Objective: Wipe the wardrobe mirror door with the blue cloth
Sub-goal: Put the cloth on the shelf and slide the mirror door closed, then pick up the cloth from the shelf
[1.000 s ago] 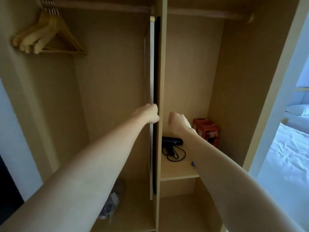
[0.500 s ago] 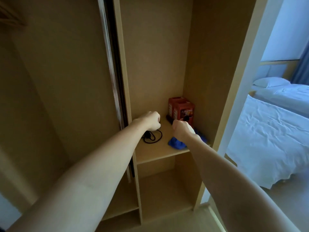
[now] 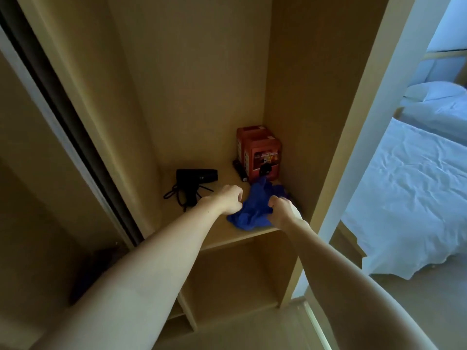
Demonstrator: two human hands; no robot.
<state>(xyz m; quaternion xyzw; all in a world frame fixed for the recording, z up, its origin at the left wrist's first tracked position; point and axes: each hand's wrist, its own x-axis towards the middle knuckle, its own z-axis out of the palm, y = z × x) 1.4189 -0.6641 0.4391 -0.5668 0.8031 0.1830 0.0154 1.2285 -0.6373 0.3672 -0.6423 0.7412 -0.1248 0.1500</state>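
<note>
Shelf (image 3: 222, 238): cloth (image 3: 255, 208), boxes (image 3: 260, 152), perhaps hairdryer (image 3: 195, 176)

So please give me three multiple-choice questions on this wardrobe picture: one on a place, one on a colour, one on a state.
1. Where does the crumpled blue cloth lie?
A. on the wooden shelf
B. on the white bed
C. on the floor

2. What colour is the cardboard box in the shelf's back corner?
A. green
B. red-orange
C. white

3. What is the right hand doing?
A. hanging free
B. closing its fingers on the cloth
C. holding the black hair dryer

Answers: 1 A, the cloth rests near the shelf's front edge; 2 B, its sides are red-orange; 3 B, the curled fingers meet the cloth's right edge, and the left hand touches its left edge.
</note>
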